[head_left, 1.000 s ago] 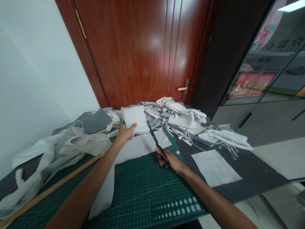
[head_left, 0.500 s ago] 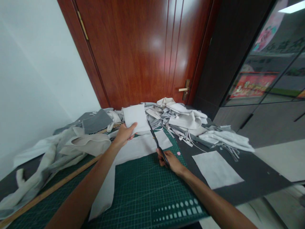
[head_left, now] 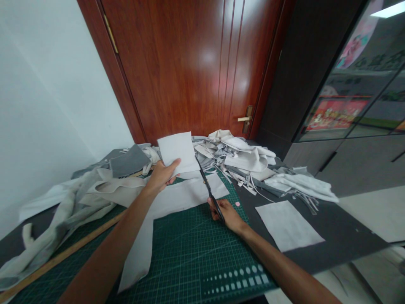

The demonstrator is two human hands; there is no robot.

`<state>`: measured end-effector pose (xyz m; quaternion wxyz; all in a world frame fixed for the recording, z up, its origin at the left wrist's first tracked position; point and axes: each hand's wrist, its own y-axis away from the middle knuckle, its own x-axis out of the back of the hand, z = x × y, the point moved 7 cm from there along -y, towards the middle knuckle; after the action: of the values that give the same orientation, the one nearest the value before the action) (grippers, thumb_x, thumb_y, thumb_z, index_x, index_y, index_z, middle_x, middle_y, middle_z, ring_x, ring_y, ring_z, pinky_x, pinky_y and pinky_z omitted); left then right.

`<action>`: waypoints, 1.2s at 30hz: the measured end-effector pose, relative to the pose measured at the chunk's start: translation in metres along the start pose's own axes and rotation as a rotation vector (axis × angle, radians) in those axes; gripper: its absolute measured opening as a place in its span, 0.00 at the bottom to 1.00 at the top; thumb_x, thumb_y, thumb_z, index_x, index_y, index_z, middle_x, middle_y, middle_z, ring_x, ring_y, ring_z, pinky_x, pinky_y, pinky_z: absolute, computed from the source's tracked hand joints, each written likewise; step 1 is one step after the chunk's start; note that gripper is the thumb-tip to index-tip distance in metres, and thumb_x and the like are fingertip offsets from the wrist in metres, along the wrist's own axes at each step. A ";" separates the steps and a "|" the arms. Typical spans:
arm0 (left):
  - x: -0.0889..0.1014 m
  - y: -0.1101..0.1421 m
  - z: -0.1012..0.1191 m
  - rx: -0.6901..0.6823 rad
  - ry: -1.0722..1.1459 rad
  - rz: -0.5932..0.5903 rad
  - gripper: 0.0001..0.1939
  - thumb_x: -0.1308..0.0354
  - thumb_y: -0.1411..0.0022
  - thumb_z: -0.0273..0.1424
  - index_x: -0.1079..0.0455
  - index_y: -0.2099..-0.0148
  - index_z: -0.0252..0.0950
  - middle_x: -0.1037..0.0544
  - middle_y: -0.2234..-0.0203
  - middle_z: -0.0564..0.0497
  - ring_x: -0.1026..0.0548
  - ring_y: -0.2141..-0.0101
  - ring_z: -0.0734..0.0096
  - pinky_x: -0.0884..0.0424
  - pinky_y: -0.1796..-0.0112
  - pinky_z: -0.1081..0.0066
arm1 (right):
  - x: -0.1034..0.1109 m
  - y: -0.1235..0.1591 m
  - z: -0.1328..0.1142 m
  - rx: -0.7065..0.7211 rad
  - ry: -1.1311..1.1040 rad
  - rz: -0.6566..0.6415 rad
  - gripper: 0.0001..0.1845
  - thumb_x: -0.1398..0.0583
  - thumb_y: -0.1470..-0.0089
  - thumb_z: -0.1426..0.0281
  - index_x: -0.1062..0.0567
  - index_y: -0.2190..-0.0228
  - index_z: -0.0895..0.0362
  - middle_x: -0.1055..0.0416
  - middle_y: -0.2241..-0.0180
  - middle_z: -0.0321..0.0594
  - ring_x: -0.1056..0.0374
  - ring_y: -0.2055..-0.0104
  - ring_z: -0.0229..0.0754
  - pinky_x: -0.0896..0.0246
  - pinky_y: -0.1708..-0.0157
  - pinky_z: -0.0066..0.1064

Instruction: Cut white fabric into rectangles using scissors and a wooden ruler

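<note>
My left hand (head_left: 165,175) pinches the lower left edge of a white square of fabric (head_left: 177,150), which is held up and tilted above the table. In my right hand (head_left: 223,213) is a pair of black-handled scissors (head_left: 206,181), its blades pointing away toward the fabric's lower right corner. The blades look nearly closed; whether they touch the fabric I cannot tell. Below both hands, a larger white cloth piece (head_left: 186,194) lies bent across the green cutting mat (head_left: 190,245).
Heaped scraps (head_left: 240,156) line the back by the door. Crumpled cloth (head_left: 95,194) and a wooden ruler (head_left: 76,245) lie on the left. A flat white square (head_left: 289,226) rests on the dark tabletop (head_left: 341,236) at right, and a pink bit (head_left: 237,204) beside the mat.
My left hand has raised the white fabric square slightly and shifted it left, so it tilts more. The scissors and my right hand have hardly moved.
</note>
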<state>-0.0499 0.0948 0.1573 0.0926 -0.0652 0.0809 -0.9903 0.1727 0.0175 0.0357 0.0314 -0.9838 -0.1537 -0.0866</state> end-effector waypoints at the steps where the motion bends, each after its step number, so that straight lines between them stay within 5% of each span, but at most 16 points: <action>1: 0.001 0.001 0.002 0.003 -0.007 0.004 0.17 0.33 0.45 0.41 0.31 0.67 0.33 0.28 0.87 0.53 0.41 0.92 0.81 0.50 0.92 0.79 | 0.000 0.000 0.000 0.010 -0.001 0.003 0.42 0.47 0.52 0.26 0.36 0.83 0.53 0.39 0.84 0.34 0.43 0.79 0.37 0.48 0.74 0.32; 13: -0.009 0.023 0.030 -0.058 0.040 -0.042 0.17 0.31 0.45 0.41 0.29 0.63 0.33 0.27 0.85 0.55 0.41 0.92 0.81 0.49 0.92 0.79 | 0.000 0.004 -0.015 0.147 -0.130 -0.076 0.38 0.44 0.47 0.31 0.41 0.80 0.53 0.48 0.81 0.30 0.52 0.77 0.35 0.58 0.74 0.32; 23: -0.031 0.044 0.039 -0.185 -0.085 -0.215 0.18 0.36 0.37 0.45 0.28 0.67 0.34 0.26 0.82 0.53 0.40 0.92 0.80 0.46 0.92 0.78 | -0.007 0.008 -0.014 0.242 -0.047 -0.121 0.33 0.53 0.36 0.37 0.39 0.73 0.53 0.45 0.74 0.32 0.48 0.70 0.39 0.53 0.66 0.34; 36: -0.034 0.058 0.045 -0.155 -0.131 -0.192 0.14 0.32 0.38 0.40 0.27 0.69 0.36 0.29 0.87 0.54 0.41 0.93 0.78 0.48 0.90 0.76 | -0.003 0.010 -0.019 0.260 -0.018 -0.125 0.33 0.54 0.36 0.36 0.38 0.70 0.53 0.43 0.72 0.33 0.47 0.68 0.41 0.51 0.65 0.34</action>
<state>0.0003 0.0383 0.1878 -0.0029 -0.1441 0.1443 -0.9790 0.1700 0.0049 0.0538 0.1515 -0.9607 -0.2249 -0.0589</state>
